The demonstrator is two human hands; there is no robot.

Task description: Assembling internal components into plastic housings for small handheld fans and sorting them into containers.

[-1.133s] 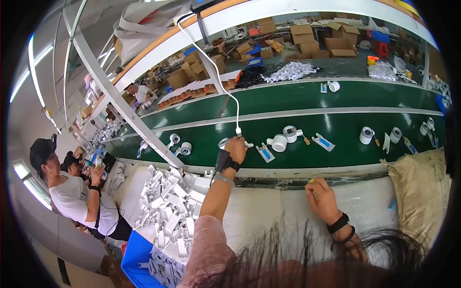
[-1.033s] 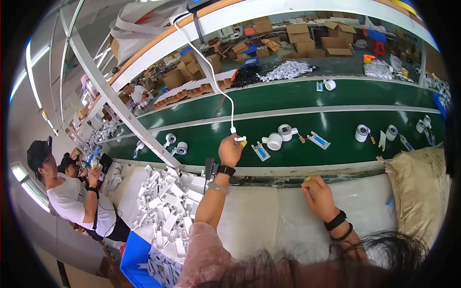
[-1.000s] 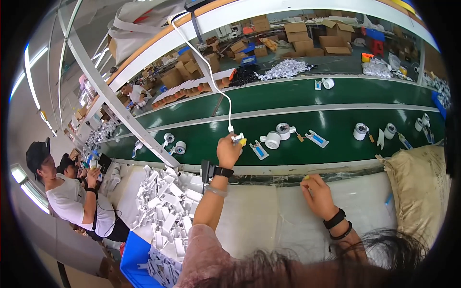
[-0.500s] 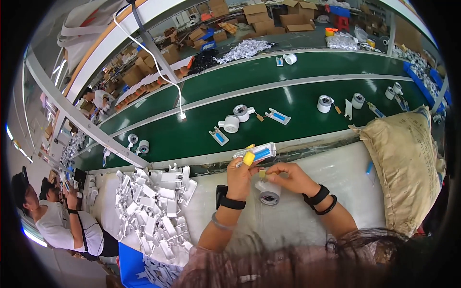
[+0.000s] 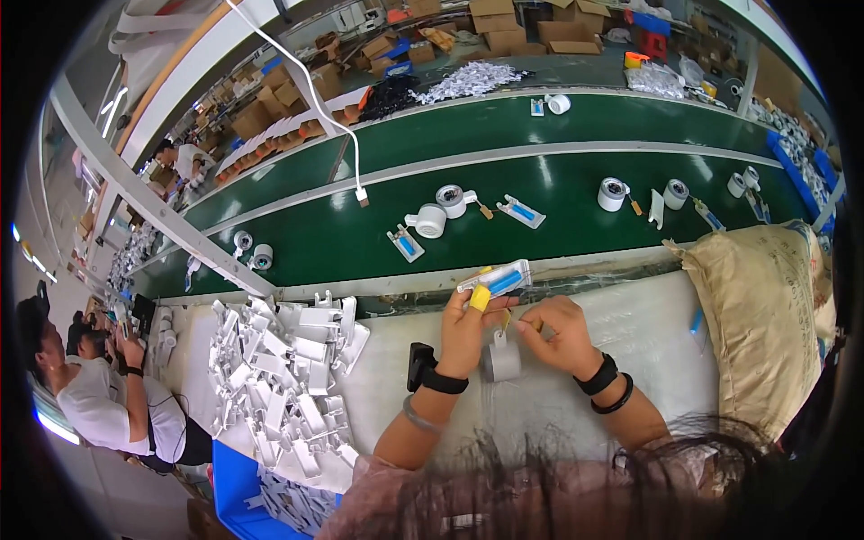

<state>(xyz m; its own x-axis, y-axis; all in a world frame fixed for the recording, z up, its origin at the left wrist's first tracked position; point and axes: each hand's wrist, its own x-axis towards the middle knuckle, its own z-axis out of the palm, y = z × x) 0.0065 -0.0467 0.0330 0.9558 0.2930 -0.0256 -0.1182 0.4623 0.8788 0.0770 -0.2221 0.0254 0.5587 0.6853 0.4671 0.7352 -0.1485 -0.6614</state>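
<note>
My left hand is closed round a white plastic housing with a blue cylindrical cell lying in it. A yellow wrap or cap covers the tip of my left thumb. Below the housing, a white round lamp-like head is above or on the covered table, its neck upward. A thin yellowish strip rises from that neck between my hands. My right hand has its fingers pinched together beside the strip; whatever sits between the fingertips is too small to name.
White plastic housings are heaped at left, above a blue bin. Ahead runs a green conveyor carrying white round heads and housings with blue cells. A brown sack stands right; a white cable hangs ahead. Another person works left.
My right hand has drawn slightly right, away from the strip at the neck. The round head has turned so its side faces up, and my left hand with the housing has shifted slightly right.
</note>
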